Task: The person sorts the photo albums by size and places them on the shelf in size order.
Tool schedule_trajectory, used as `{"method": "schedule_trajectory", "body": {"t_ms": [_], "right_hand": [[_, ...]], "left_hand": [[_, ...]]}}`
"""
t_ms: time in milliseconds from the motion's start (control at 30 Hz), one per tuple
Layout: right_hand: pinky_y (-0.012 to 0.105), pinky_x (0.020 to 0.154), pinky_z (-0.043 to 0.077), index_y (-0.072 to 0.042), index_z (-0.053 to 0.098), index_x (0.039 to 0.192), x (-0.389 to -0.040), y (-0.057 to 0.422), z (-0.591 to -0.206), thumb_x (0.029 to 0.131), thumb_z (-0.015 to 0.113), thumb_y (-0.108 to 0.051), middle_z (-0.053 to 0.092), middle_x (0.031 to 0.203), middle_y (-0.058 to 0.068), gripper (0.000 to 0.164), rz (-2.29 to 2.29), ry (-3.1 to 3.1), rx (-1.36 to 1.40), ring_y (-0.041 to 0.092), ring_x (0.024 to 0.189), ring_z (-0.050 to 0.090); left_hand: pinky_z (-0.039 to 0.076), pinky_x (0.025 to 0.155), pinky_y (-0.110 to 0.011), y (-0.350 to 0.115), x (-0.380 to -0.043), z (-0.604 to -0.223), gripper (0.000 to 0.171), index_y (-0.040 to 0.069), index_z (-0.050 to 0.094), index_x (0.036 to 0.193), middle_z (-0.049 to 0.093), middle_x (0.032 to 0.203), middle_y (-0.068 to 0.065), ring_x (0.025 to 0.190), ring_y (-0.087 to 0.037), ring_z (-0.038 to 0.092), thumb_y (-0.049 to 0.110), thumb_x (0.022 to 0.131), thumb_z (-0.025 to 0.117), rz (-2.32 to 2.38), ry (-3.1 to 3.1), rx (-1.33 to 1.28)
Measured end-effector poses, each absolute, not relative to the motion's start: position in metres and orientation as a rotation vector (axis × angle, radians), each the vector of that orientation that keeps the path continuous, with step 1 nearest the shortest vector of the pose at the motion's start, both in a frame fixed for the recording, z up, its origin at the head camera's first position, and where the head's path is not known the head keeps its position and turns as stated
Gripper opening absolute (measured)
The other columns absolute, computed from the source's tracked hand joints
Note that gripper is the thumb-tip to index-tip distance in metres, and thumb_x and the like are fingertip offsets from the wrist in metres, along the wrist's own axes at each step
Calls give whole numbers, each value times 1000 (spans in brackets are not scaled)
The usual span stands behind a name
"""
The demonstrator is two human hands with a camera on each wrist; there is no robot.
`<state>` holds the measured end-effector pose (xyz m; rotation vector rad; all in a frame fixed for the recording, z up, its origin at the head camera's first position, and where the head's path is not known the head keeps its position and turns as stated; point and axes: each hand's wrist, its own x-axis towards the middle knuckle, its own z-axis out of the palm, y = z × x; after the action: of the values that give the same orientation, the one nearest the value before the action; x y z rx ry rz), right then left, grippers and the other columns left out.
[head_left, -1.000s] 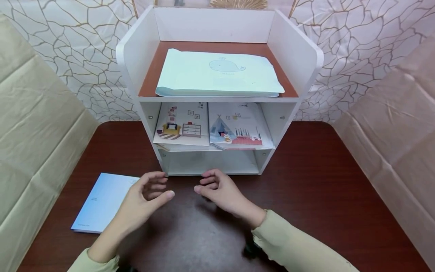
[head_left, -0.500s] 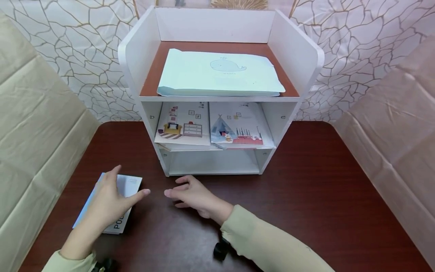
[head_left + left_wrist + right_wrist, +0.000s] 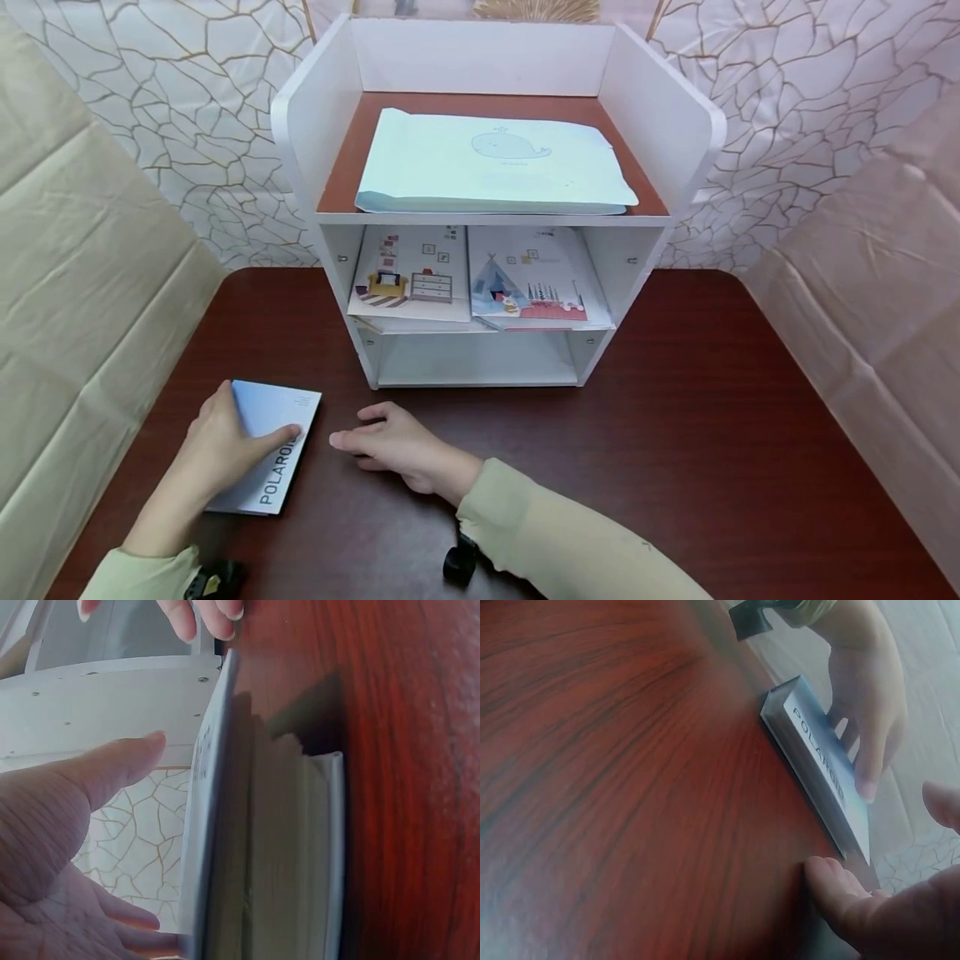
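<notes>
A thick book with a pale blue-and-white cover and the word POLAROID point(image 3: 264, 406) lies flat on the table at the left. My left hand point(image 3: 213, 450) is over its left side, thumb stretched across the cover and fingers along the left edge. In the left wrist view the thumb stands apart from the book point(image 3: 292, 840), whose page block faces the camera. My right hand point(image 3: 405, 454) is just right of the book, fingers loosely bent and holding nothing. The right wrist view has the right hand point(image 3: 900, 915) close to one corner of the book point(image 3: 817, 754).
A white shelf unit point(image 3: 495, 220) stands at the back middle. A pale whale-printed packet point(image 3: 495, 167) lies on top, and illustrated booklets point(image 3: 408, 275) fill its middle level. Beige padded panels point(image 3: 82, 333) border the dark red table point(image 3: 675, 433) on both sides.
My left hand has moved left and down from in front of the shelf to the book. The right hand has followed leftward toward the book's right side. The book has not visibly shifted.
</notes>
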<state>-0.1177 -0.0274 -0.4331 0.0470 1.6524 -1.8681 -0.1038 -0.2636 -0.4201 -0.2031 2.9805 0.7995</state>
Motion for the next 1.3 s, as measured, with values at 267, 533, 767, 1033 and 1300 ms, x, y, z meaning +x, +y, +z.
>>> {"method": "schedule_trajectory", "body": {"t_ms": [267, 533, 767, 1033, 1300], "right_hand": [[42, 88, 52, 7, 42, 131, -116, -35, -436, 83, 75, -13, 66, 105, 12, 62, -1890, 1609, 48, 25, 99, 65], [39, 88, 52, 7, 53, 119, -116, -36, -438, 87, 71, -10, 69, 100, 11, 41, -1914, 1527, 50, 22, 97, 66], [37, 87, 52, 5, 60, 110, -116, -34, -435, 88, 70, -12, 70, 98, 12, 29, -1918, 1509, 82, 22, 95, 66], [35, 87, 52, 5, 65, 106, -117, -30, -437, 89, 68, -9, 71, 100, 14, 23, -1926, 1493, 81, 21, 96, 66], [32, 86, 53, 10, 62, 109, -120, -19, -436, 89, 69, -7, 70, 98, 13, 27, -1905, 1569, 48, 21, 97, 66]], "left_hand": [[34, 93, -67, -259, -102, -416, 126, -23, 7, 141, 28, 131, -50, 117, -60, 36, 61, 75, 73, 810, 2907, -160], [38, 94, -63, -254, -101, -413, 115, -22, 16, 141, 33, 136, -44, 123, -53, 39, 56, 79, 73, 862, 2789, -103], [40, 93, -60, -255, -100, -415, 111, -19, 17, 143, 33, 138, -41, 123, -49, 41, 53, 81, 74, 934, 2738, -104], [43, 93, -57, -260, -102, -420, 113, -15, 13, 146, 36, 139, -37, 125, -47, 40, 54, 80, 74, 1097, 2623, -166], [40, 97, -57, -255, -98, -414, 118, -9, 3, 149, 34, 142, -36, 128, -46, 38, 55, 80, 73, 1220, 2510, -143]]}}
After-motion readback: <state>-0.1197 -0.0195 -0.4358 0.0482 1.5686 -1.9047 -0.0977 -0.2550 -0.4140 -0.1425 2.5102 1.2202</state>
